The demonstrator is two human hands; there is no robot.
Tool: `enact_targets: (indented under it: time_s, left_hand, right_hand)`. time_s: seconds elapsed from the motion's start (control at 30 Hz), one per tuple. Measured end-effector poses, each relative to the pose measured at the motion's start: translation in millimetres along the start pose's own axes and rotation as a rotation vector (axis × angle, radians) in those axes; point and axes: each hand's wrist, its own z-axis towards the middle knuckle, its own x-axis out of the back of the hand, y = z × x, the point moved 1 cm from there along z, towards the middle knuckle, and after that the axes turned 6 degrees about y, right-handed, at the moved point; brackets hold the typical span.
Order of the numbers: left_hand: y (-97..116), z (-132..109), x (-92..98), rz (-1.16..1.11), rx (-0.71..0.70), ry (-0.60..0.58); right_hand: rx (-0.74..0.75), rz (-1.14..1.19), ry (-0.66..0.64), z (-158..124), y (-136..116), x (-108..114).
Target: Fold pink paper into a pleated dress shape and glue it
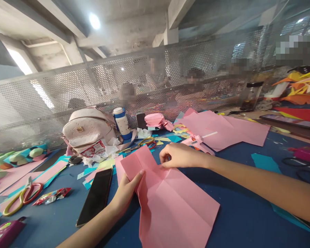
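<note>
A large pink sheet of paper [178, 206], creased and partly folded, stands tilted above the blue table. My left hand [127, 189] grips its left side, the thumb lying over a raised flap and the other fingers hidden behind the paper. My right hand [181, 156] pinches the upper right edge of the same sheet, its fingers curled. Just left of my left forearm lies a black phone [95, 196]. Beyond my right hand rests a pink glue gun [198, 143].
Scissors [23, 198] and a red candy wrapper [53, 195] lie at left. Behind stand a pale backpack [89, 129], a white-and-blue bottle [122, 124] and more scissors [139, 144]. Pink sheets [229, 129] spread at back right. A perforated metal screen [98, 82] borders the table, with people beyond.
</note>
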Motion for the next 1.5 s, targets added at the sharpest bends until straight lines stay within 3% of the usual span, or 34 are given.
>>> enact_targets:
  time_s: [0.27, 0.4, 0.53, 0.73, 1.0, 1.13, 1.5]
  left_hand:
    - [1, 6, 4.8, -0.118, 0.093, 0.034]
    - [2, 4, 3.8, -0.129, 0.102, 0.008]
    - [5, 4, 2.3, -0.122, 0.096, -0.013]
    - [11, 13, 5.3, -0.097, 0.079, -0.017]
    - [17, 29, 15.5, -0.120, -0.101, 0.003]
    - [10, 37, 27.3, -0.078, -0.140, 0.132]
    - [19, 44, 44.0, -0.143, -0.199, 0.187]
  right_hand:
    - [-0.009, -0.157, -0.113, -4, 1, 17]
    - [-0.006, -0.014, -0.179, -2, 4, 12]
    - [0.043, 0.161, -0.072, 4, 8, 0]
    - [0.039, 0.223, 0.065, 15, 23, -6]
    - [-0.010, 0.363, 0.231, 30, 42, -12]
    - [-0.058, 0.451, 0.270, 33, 45, -22]
    - [-0.194, 0.677, 0.285, 30, 44, -39]
